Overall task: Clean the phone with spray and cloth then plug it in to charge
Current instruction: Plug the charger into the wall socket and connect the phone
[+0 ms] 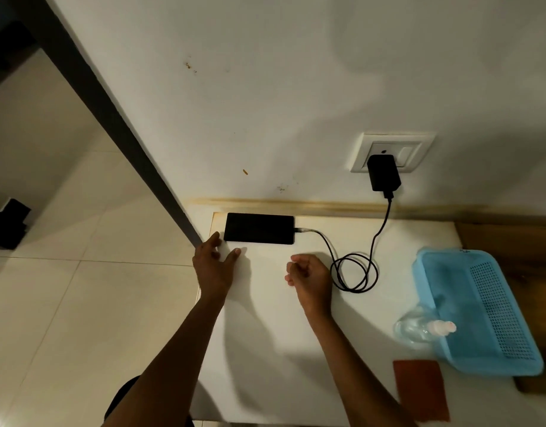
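From the head view, the flat black rectangular phone is lying lengthwise at the far left end of the white table, close to the wall. A thin black charging cable is sitting plugged into the phone's right end, looping once on the table and rising to the black block-shaped charger, which is sitting in the white wall socket plate.

The left hand is resting just in front of the phone's left end with its grip wide, fingers spread and straight, holding nothing; whether the fingertips are touching the phone cannot be told. The right hand is hovering near the cable loop, its grip loosely curled and holding nothing.

At the right, a clear plastic spray bottle with a white nozzle is lying beside a light blue perforated plastic basket. A rust-brown rectangular cloth is lying flat near the table's front edge, just in front of the bottle
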